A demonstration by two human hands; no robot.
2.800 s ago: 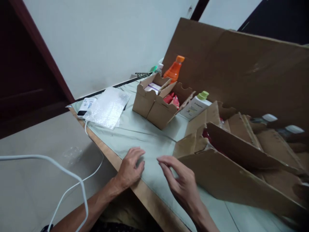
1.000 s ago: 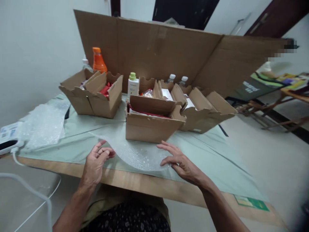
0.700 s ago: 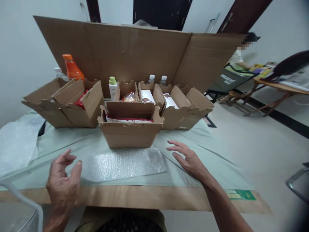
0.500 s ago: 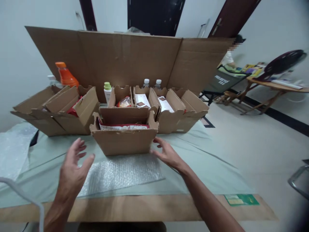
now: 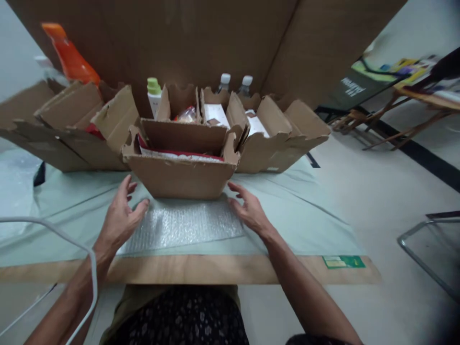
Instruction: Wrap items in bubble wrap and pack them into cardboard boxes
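Note:
In front of me an open cardboard box (image 5: 181, 179) stands on the cloth, with a red-and-white packet (image 5: 179, 154) inside it. My left hand (image 5: 124, 213) is off the box's lower left side, fingers apart and holding nothing. On the other side my right hand (image 5: 247, 206) has its fingers spread close to the box's lower right corner; whether a fingertip touches the cardboard I cannot tell. Between the hands a sheet of bubble wrap (image 5: 190, 223) lies flat, its far edge at the foot of the box.
More cardboard boxes (image 5: 266, 153) stand behind, holding packets and white cartons. An orange bottle (image 5: 74, 60), a green-capped bottle (image 5: 154, 96) and two white-capped bottles rise there before a tall cardboard panel (image 5: 201, 43). A white cable (image 5: 91, 268) crosses my left forearm. A green card (image 5: 344, 261) lies at the table edge.
My view has tipped downward, showing my lap. My left hand has come nearer the box. My right hand stays by the box's right corner.

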